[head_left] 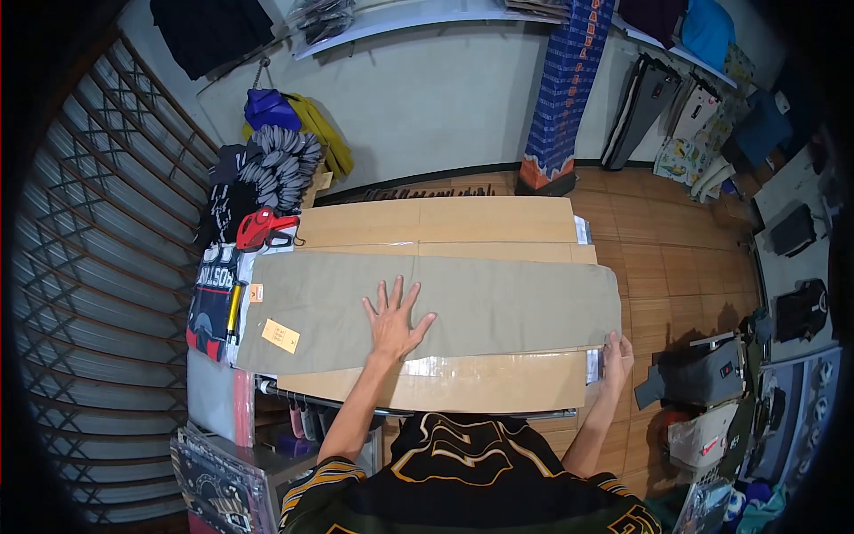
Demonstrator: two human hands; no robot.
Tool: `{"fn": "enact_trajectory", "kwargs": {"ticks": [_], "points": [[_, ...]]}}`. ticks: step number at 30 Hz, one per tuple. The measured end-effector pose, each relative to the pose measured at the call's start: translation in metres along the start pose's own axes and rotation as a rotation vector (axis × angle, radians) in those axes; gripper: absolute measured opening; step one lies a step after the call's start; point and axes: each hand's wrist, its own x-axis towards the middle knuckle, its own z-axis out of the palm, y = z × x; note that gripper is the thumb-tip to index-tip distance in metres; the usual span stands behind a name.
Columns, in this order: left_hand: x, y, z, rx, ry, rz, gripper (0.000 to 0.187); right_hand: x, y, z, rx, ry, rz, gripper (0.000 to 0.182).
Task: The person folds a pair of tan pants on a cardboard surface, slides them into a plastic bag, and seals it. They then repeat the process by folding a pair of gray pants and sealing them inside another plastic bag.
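A pair of grey-green trousers (pixel 498 303), folded lengthwise, lies flat across the cardboard (pixel 498 384). A cream paper tag (pixel 280 335) and a small orange-and-white label (pixel 256 293) show at its left end. My left hand (pixel 398 325) presses palm down on the middle of the cloth, fingers spread. At the lower right corner of the trousers, my right hand (pixel 616 356) has its fingertips closed on the hem edge; part of that grip is hidden.
A red handheld tool (pixel 267 230) and a yellow-and-black tool (pixel 234 310) lie left of the trousers. Stacked clothes (pixel 276 169) stand behind them. A metal folding gate (pixel 98 294) runs along the left. Bags and garments (pixel 703 378) stand at right.
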Motion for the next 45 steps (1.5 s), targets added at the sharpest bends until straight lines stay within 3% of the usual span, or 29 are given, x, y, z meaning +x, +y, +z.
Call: {"fn": "enact_trajectory", "kwargs": {"ticks": [10,13,16,19,27,30,34,37,40,45], "points": [[-0.003,-0.011,0.002,-0.062,0.027,0.04,0.079,-0.037,-0.021,0.038,-0.11,0.228,-0.211,0.075],[-0.004,-0.026,-0.005,-0.345,0.083,0.043,0.073,-0.048,-0.03,0.043,0.271,0.262,-0.188,0.075],[-0.013,-0.055,-0.021,-0.731,0.207,0.0,0.062,-0.096,-0.061,0.063,0.84,-0.009,-0.06,0.075],[-0.033,-0.093,-0.049,-0.921,0.368,-0.138,0.052,-0.145,-0.061,0.107,0.879,-0.144,0.023,0.073],[-0.11,-0.266,-0.087,-0.731,0.725,-0.521,0.05,-0.259,-0.027,0.226,0.748,-0.511,0.23,0.068],[-0.138,-0.31,-0.095,-0.702,0.83,-0.604,0.05,-0.249,0.041,0.236,0.516,-0.701,0.029,0.074],[-0.163,-0.368,-0.083,-0.716,0.901,-0.718,0.049,-0.316,0.007,0.286,-0.099,-0.963,-0.45,0.066],[-0.168,-0.397,-0.067,-0.769,0.903,-0.765,0.05,-0.335,0.032,0.307,-0.464,-1.012,-0.593,0.057],[-0.161,-0.385,-0.085,-0.65,0.852,-0.816,0.05,-0.35,0.048,0.322,-0.787,-1.007,-0.937,0.06],[-0.125,-0.377,-0.095,-0.592,0.797,-0.631,0.047,-0.356,0.052,0.336,-0.722,-0.852,-1.093,0.07]]}}
